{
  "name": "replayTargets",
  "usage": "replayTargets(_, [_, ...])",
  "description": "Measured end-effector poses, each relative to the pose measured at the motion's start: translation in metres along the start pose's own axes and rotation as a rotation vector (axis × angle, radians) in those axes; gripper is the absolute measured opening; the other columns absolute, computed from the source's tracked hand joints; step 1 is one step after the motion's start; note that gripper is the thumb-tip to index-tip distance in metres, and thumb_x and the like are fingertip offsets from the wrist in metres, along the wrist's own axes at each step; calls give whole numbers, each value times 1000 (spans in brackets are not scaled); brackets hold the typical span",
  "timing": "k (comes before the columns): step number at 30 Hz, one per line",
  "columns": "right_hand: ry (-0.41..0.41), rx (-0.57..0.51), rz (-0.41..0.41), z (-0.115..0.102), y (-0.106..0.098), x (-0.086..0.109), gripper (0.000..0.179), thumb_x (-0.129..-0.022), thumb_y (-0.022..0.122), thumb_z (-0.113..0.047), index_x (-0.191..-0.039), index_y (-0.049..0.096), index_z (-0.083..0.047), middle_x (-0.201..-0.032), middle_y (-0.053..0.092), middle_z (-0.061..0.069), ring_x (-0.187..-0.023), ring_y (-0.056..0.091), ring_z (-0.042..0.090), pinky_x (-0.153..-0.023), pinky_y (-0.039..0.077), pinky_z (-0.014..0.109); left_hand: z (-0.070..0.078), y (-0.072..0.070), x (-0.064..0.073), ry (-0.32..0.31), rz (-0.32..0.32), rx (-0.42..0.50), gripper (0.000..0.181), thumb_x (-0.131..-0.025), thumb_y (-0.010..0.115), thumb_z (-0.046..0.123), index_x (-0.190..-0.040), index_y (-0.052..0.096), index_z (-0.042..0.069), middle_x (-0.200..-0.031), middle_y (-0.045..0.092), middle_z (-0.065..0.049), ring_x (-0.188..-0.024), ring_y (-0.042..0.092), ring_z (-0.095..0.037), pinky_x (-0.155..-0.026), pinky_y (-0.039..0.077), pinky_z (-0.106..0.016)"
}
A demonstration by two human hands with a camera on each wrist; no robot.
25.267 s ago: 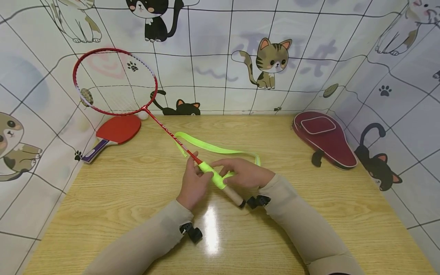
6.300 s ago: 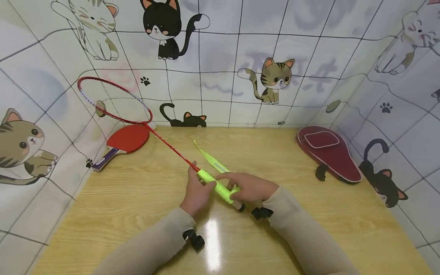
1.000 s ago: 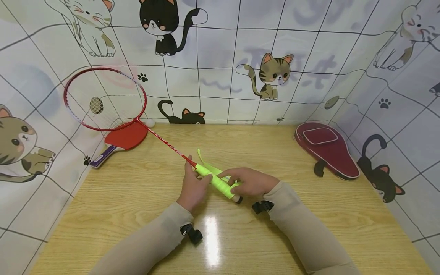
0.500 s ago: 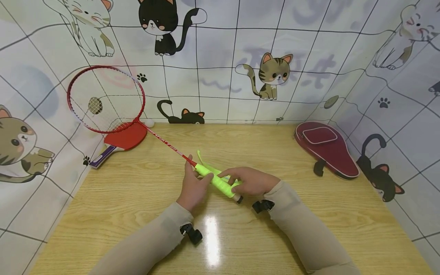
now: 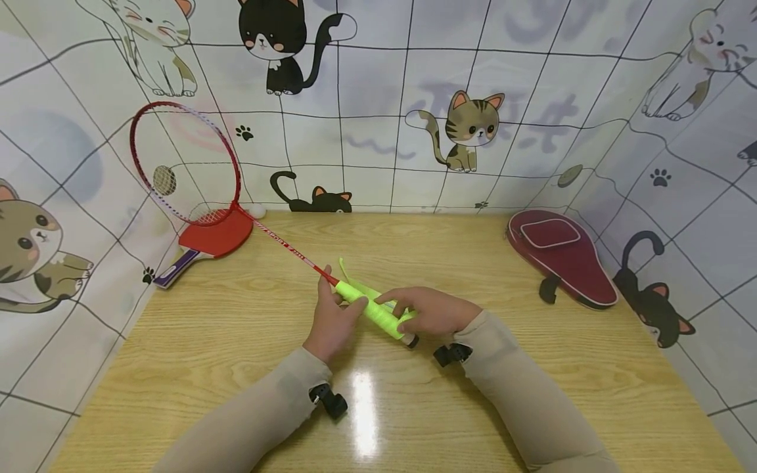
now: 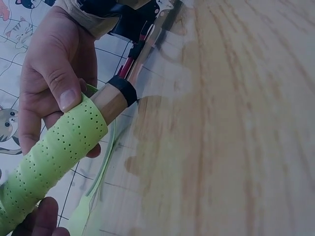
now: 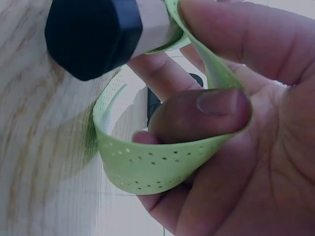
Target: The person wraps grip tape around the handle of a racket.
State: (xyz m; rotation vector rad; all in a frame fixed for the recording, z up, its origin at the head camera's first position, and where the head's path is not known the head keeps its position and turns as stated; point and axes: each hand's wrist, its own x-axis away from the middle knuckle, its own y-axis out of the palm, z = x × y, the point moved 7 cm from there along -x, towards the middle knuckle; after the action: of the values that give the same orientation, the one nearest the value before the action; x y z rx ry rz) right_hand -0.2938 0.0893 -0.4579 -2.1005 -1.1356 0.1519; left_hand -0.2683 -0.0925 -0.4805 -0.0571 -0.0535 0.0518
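Observation:
My left hand (image 5: 334,322) holds a red badminton racket (image 5: 284,244) by the upper end of its handle, the head raised at the far left. Perforated lime-green grip tape (image 5: 378,316) is wound around the handle in overlapping turns. Near the handle's end, my right hand (image 5: 432,312) pinches the tape. In the right wrist view, the loose tape (image 7: 152,167) loops around a finger beside the black butt cap (image 7: 88,37). The left wrist view shows a short bare beige band (image 6: 110,102) between tape and cap. Behind the handle trails the rest of the tape (image 5: 361,284).
A red table tennis bat (image 5: 221,235) lies at the back left of the wooden table (image 5: 236,328), with a white ball (image 5: 256,211) next to it. At the back right lies a dark red bat case (image 5: 558,256). Cat-patterned walls enclose the back and sides.
Since the earliest frame, the tape has spread down the handle almost to the butt cap, and its loose tail has shortened. Within the last second the racket head has rolled slightly; both hands barely moved.

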Motion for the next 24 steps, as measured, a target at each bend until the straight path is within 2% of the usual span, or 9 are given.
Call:
replayTargets(5, [2, 22, 7, 2, 0, -2, 62, -95, 76, -11, -152, 55, -22, -117, 72, 3, -106, 67, 18, -87, 55, 41, -3, -1, -3, -1, 0, -11, 98, -99, 71, 13, -169, 2, 16, -130, 62, -32, -97, 73, -29, -82, 57, -29])
replayTargets(10, [8, 36, -1, 2, 0, -2, 61, -95, 74, -10, -152, 55, -23, -118, 73, 2, -109, 67, 19, -89, 55, 40, -4, -1, -4, -17, 14, 22, 96, -98, 68, 6, -168, 2, 12, -132, 60, -33, -99, 72, -29, -83, 58, -29])
replayTargets(15, [17, -3, -10, 5, -1, -1, 61, -96, 68, -5, -152, 56, -26, -122, 73, 1, -114, 67, 19, -91, 56, 40, -4, -1, -4, -18, 26, 33, 95, -96, 66, 4, -168, 3, 11, -130, 60, -34, -102, 70, -29, -81, 57, -26])
replayTargets(20, [20, -45, -20, 6, 0, 0, 61, -96, 68, -4, -152, 56, -25, -128, 72, 5, -117, 68, 21, -93, 56, 41, -5, -2, -4, -26, 21, 35, 97, -95, 64, 3, -168, 3, 14, -132, 60, -32, -108, 70, -31, -82, 56, -25])
replayTargets(24, [18, -48, -21, 4, 1, 0, 59, -96, 69, -6, -151, 56, -22, -124, 73, 5, -112, 69, 20, -90, 56, 41, -5, -2, -3, -26, 20, 10, 98, -96, 67, 8, -169, 3, 19, -132, 61, -29, -106, 69, -29, -82, 56, -27])
